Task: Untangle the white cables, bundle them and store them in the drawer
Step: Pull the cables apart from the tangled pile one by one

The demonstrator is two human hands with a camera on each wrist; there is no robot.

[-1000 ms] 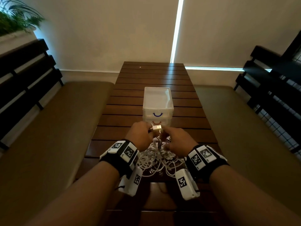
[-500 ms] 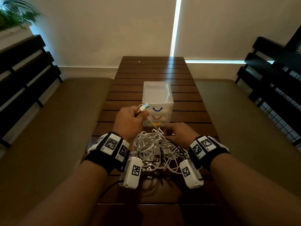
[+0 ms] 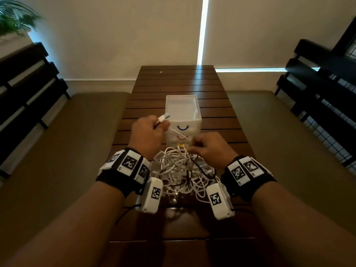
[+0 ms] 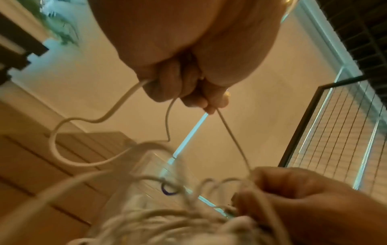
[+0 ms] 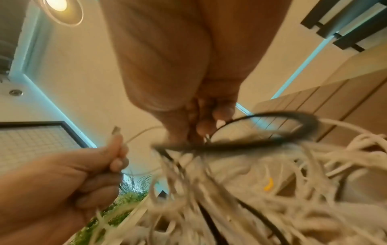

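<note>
Gripped in the left hand (image 3: pixel 147 134), fingers curled: a white cable's silver USB plug end (image 3: pixel 163 118), raised w/ its cord running down to the tangled pile of white cables (image 3: pixel 181 170) on the brown slatted wooden table (image 3: pixel 177 81). Right hand (image 3: pixel 210 149) pinches strands at the pile's far edge. Small clear plastic drawer unit (image 3: pixel 183 110) stands just beyond, drawers closed.

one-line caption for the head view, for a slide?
Left hand lifts a white cable's plug while right hand picks at the tangled cables.

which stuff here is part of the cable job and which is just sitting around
Job: white cables, cable end pinched in left hand, right hand in the tangle, drawer unit.
Lying about: black cable, plant, benches.
</note>
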